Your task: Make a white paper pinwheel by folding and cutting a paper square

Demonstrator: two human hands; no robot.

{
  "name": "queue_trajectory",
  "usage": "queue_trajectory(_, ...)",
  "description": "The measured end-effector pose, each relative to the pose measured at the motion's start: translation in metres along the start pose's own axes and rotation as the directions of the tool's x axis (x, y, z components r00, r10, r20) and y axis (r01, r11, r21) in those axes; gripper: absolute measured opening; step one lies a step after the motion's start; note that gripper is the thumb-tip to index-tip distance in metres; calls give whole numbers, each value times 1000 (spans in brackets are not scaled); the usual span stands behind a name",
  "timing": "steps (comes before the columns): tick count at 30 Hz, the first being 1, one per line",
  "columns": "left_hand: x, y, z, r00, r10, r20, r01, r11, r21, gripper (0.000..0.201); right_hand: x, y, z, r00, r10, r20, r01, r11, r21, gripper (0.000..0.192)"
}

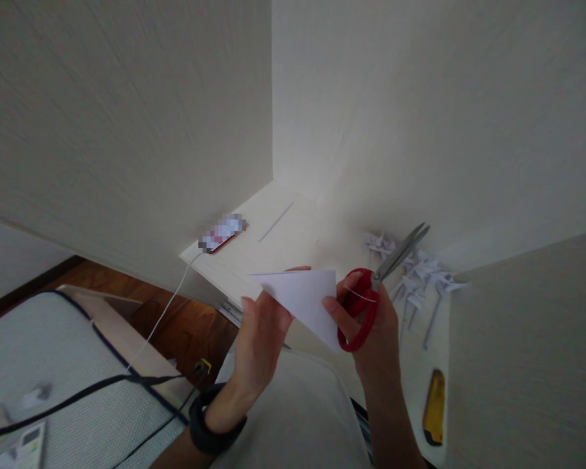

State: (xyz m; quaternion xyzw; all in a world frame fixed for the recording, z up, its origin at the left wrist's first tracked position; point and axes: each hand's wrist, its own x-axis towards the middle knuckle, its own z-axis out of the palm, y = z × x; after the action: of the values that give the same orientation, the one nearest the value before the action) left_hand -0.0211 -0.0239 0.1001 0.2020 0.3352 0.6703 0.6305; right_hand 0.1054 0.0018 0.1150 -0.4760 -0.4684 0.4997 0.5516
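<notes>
Folded white paper (308, 296) is held up between the two hands in front of the torso, over the near edge of the counter (293, 251). It forms a smooth, crisp triangle, its longest edge slanting from upper left down to lower right. The left hand (264, 332) grips it from the left, fingers behind the sheet; the right hand (378, 326) has its thumb at the right edge and is wrapped through the glossy red loops of the scissors (375, 279). Their slim grey metal blades point up and right, away from the sheet, tips slightly parted. Beyond the right hand lie spiky white paper shapes (415, 277) on thin stalks; a smartphone (223, 233) rests farther left on the pale, flat surface.
</notes>
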Motion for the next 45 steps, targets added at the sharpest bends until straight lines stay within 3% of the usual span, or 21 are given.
queue_trajectory(3,1,-4,-1,997,-42,-57,48,993,108,31,-3,1,0,999,-43,-4,42,997,-59,24)
queue_trajectory(6,3,-7,-2,987,-41,-157,72,977,199,19,-2,5,-5,997,-62,43,64,997,-46,17)
queue_trajectory(9,5,-9,-2,977,8,-214,44,970,239,17,3,11,-13,998,-41,50,43,998,-41,3)
queue_trajectory(15,4,-10,-3,969,44,-243,31,956,293,16,20,19,-28,995,-47,-84,37,992,-124,12)
queue_trajectory(22,2,-5,1,978,33,-207,22,967,255,13,25,17,-41,973,-127,-190,23,881,-472,21)
queue_trajectory(30,2,-4,2,986,24,-164,35,937,347,20,24,18,-41,986,-59,-154,27,979,-201,15)
queue_trajectory(35,6,-2,5,998,-17,-68,43,914,404,24,22,16,-37,981,-37,-190,18,995,-102,17)
queue_trajectory(37,7,-2,5,998,-54,-12,55,909,413,27,21,13,-38,991,13,-133,-22,997,-68,15)
queue_trajectory(41,8,-4,2,989,-139,56,99,889,447,37,18,8,-38,979,170,115,-167,985,-36,14)
queue_trajectory(45,4,-4,-2,985,-153,74,102,881,462,44,18,7,-37,950,249,189,-255,967,9,18)
